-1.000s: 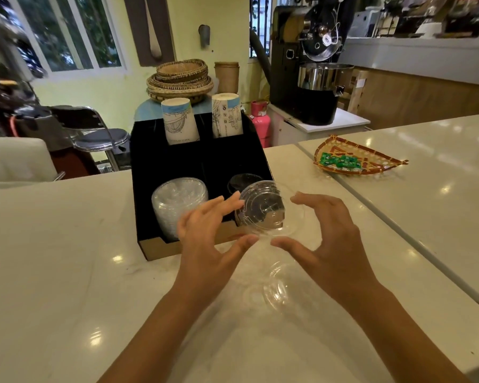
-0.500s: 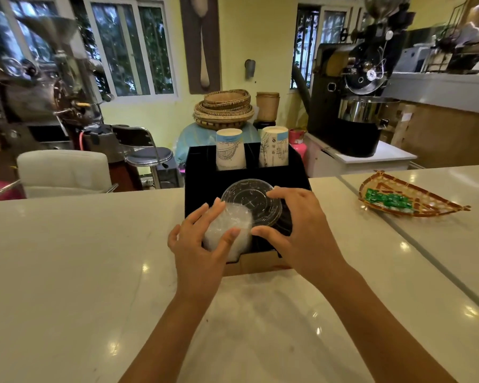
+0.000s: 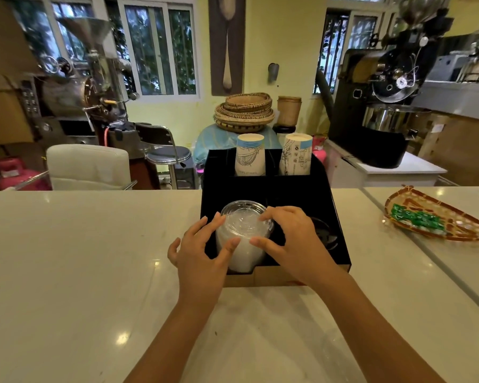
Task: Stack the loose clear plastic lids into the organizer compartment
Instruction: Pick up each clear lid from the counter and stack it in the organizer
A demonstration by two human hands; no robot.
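I am reaching both hands over the white counter (image 3: 67,272) into the black organizer (image 3: 335,217). My left hand (image 3: 198,259) is curling around the 9 o'clock side of the stack of clear lids (image 3: 239,250), fingers spread apart, thumb pressing on the stack's near face. My right hand (image 3: 291,239) is coming in from 3 o'clock, its fingertips (image 3: 264,217) resting on the top clear lid (image 3: 242,217), thumb touching the lid's near rim. So both hands are closing lightly on that stack. The stack is sitting in the organizer's front left compartment, leaning toward me. In the compartment at 3 o'clock of it, dark lids (image 3: 325,234) are partly hiding behind my right hand. At 12 o'clock, two stacks of paper cups (image 3: 250,154) are standing in the rear compartments. A woven tray (image 3: 437,217) is lying on the counter at 2 o'clock, well apart.
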